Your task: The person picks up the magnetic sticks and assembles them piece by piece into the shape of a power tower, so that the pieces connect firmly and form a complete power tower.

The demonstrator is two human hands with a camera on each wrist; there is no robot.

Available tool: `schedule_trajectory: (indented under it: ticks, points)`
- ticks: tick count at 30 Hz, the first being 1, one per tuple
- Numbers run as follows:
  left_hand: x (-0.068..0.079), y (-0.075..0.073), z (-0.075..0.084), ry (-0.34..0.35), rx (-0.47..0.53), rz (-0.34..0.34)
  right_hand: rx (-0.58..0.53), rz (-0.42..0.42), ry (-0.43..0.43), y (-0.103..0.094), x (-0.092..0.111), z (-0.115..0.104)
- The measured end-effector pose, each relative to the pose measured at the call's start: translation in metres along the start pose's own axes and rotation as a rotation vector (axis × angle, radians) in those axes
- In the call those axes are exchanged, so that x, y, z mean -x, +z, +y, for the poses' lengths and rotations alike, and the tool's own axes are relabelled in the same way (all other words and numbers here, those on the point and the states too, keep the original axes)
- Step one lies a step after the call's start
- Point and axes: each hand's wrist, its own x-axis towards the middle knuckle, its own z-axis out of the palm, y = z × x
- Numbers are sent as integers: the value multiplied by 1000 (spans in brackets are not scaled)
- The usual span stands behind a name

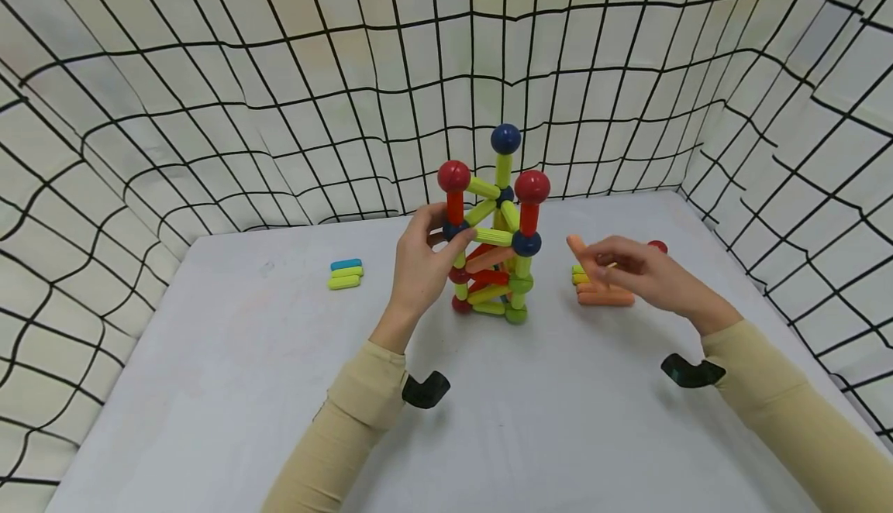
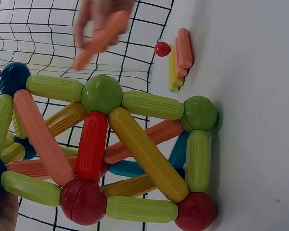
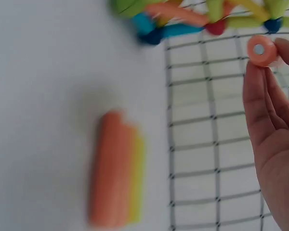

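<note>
A tower of magnetic sticks and balls [image 1: 512,239] stands upright on the table, with a blue ball on its tallest post and red balls on two shorter red posts. My left hand [image 1: 422,257] grips it at the blue ball [image 1: 455,231] below the left red post. To the tower's right, my right hand [image 1: 638,269] pinches an orange magnetic stick [image 1: 576,246] between thumb and fingers, clear of the structure. In the right wrist view the stick's round end [image 3: 261,50] faces the camera, its metal tip visible.
Under the right hand lies a row of orange sticks [image 1: 605,297] beside yellow-green ones, with a loose red ball [image 1: 657,247] behind. One blue and two yellow-green sticks [image 1: 345,273] lie left of the tower. Black-gridded white cloth [image 1: 314,94] surrounds the white table [image 1: 230,373].
</note>
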Motion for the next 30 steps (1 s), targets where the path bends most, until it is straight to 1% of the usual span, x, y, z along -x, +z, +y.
schedule_trajectory:
  ticks: [3, 5, 7, 10, 14, 19, 24, 30]
  points:
    - [0, 0, 0, 5, -2, 2, -74, 95, 42, -4, -17, -29]
    - [1, -1, 0, 6, -2, 2, -109, 132, 55, -3, -29, -45]
    - [1, -1, 0, 5, -1, 4, -127, 150, 59, -2, -42, -57]
    - [1, -2, -1, 1, 1, 6, -147, 148, 36, 1, -59, -68]
    - [1, -1, -1, 1, 3, 2, -173, 146, 11, 3, -77, -76]
    - [0, 0, -1, 1, -4, 1, -216, 141, -13, 5, -90, -80]
    - [0, 0, -1, -3, -4, -2, -238, 132, -43, 7, -95, -80]
    - [0, 0, -1, -1, 2, -3, -253, 122, -44, 9, -96, -78]
